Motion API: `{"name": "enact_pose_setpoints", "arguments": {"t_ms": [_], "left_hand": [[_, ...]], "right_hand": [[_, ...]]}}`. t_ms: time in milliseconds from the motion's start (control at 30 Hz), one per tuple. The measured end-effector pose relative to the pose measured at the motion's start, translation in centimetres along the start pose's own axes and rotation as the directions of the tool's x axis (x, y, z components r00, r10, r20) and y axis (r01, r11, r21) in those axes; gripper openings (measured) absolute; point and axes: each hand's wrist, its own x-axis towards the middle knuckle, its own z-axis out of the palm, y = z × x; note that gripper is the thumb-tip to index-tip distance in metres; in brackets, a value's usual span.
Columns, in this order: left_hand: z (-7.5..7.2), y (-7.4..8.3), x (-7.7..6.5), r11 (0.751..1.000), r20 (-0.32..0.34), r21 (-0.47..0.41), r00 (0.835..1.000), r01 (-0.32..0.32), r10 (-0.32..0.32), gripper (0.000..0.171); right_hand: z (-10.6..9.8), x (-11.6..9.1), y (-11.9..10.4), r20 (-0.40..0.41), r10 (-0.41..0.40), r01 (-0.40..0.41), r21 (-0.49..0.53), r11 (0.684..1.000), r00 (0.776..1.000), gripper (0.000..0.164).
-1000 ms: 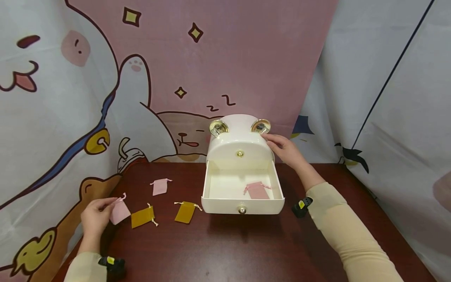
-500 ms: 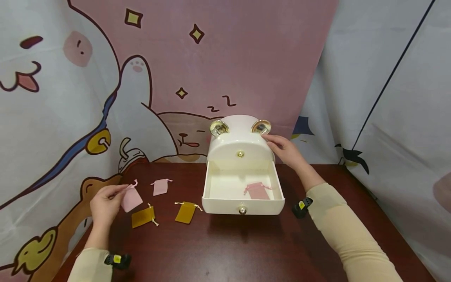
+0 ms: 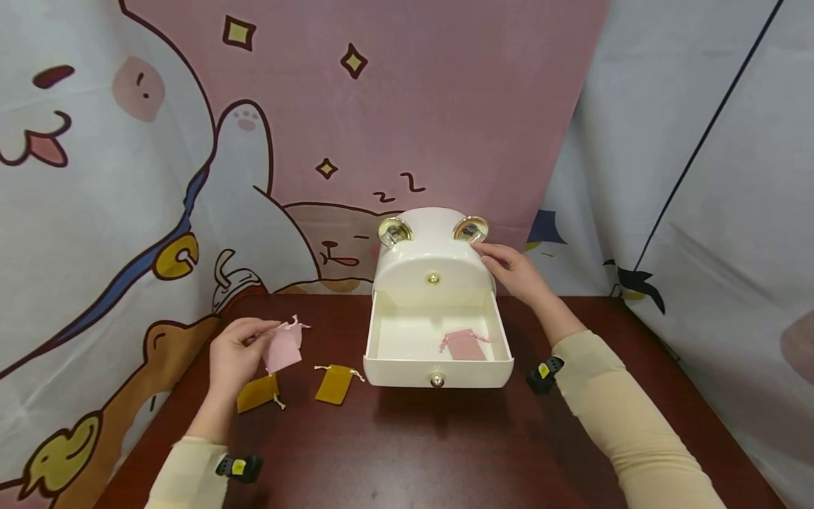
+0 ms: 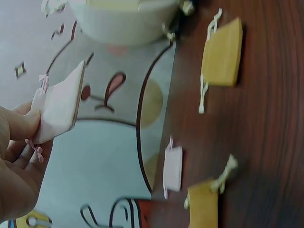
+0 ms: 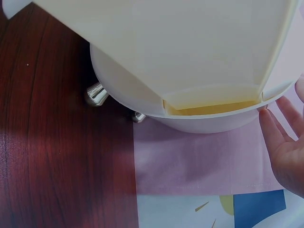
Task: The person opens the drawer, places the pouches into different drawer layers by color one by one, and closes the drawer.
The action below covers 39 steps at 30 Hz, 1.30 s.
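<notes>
My left hand (image 3: 234,353) pinches a pale pink drawstring pouch (image 3: 282,350) near its cord end, raised above the table. In the left wrist view thumb and fingers grip that pouch (image 4: 61,107). A second pale pink pouch (image 4: 173,168) lies on the table, mostly covered by the held one in the head view. Two mustard drawstring pouches (image 3: 333,384) lie nearby, one (image 3: 256,394) partly behind the held pouch. A cream frog-shaped box (image 3: 434,251) has its drawer (image 3: 400,372) pulled out; a pink pouch (image 3: 466,346) lies inside. Extended fingers of my right hand (image 3: 516,272) touch the box's right side.
The box stands on small metal feet (image 5: 97,94) at the back of the dark red wooden table (image 3: 407,452). Behind it hangs a printed cartoon cloth (image 3: 458,106). The open drawer juts toward the front, with a round knob (image 3: 437,380) on its face.
My left hand has carried the pale pink pouch rightward and slightly up, from the table's left side to over the other pink pouch. My right hand stays against the box.
</notes>
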Motion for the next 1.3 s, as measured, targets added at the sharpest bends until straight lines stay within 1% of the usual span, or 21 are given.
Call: {"name": "enact_pose_setpoints", "arguments": {"t_ms": [167,267,333,467,667,767,833,967,1033,1167,1300], "left_hand": [[1.4,1.8,0.1,0.996,0.078,-0.061,0.995,-0.061,0.066,0.019],[2.1,2.9,0.3,0.992,0.110,-0.091,0.989,-0.088,0.097,0.021],[2.5,3.7,0.5,0.990,0.123,-0.100,0.986,-0.104,0.116,0.022],[3.0,5.4,0.9,0.980,0.141,-0.121,0.975,-0.156,0.172,0.021],[3.6,8.1,1.5,0.961,0.151,-0.160,0.957,-0.224,0.248,0.019],[4.0,9.4,1.7,0.950,0.150,-0.201,0.951,-0.238,0.270,0.018],[4.3,10.2,1.8,0.944,0.153,-0.232,0.950,-0.234,0.273,0.018],[5.1,11.7,1.9,0.932,0.173,-0.288,0.945,-0.219,0.276,0.020],[5.6,12.4,1.8,0.922,0.184,-0.318,0.940,-0.219,0.287,0.021],[6.6,13.5,1.9,0.909,0.194,-0.345,0.930,-0.232,0.311,0.020],[7.5,14.3,2.1,0.895,0.183,-0.360,0.921,-0.262,0.344,0.019]], "right_hand": [[0.0,0.0,-0.1,-0.001,0.006,-0.006,-0.009,1.000,1.000,0.041],[0.0,0.0,-0.1,0.000,0.012,-0.012,-0.016,1.000,1.000,0.041],[0.0,-0.1,-0.2,0.001,0.014,-0.014,-0.018,1.000,1.000,0.042],[0.0,-0.1,-0.3,-0.001,0.014,-0.014,-0.017,1.000,1.000,0.041],[0.1,-0.1,-0.3,-0.004,0.012,-0.012,-0.009,1.000,1.000,0.041],[0.1,-0.1,-0.2,-0.006,-0.006,0.006,-0.006,1.000,1.000,0.041],[0.1,-0.1,-0.1,-0.005,-0.019,0.019,-0.002,1.000,1.000,0.040],[0.1,0.0,0.0,-0.005,-0.019,0.019,-0.002,1.000,1.000,0.040],[0.1,0.1,0.0,-0.006,-0.012,0.012,0.001,1.000,1.000,0.040],[0.1,0.0,0.0,-0.005,-0.009,0.009,0.006,1.000,1.000,0.040],[0.0,-0.1,-0.1,-0.003,-0.005,0.005,0.007,1.000,1.000,0.040]]}}
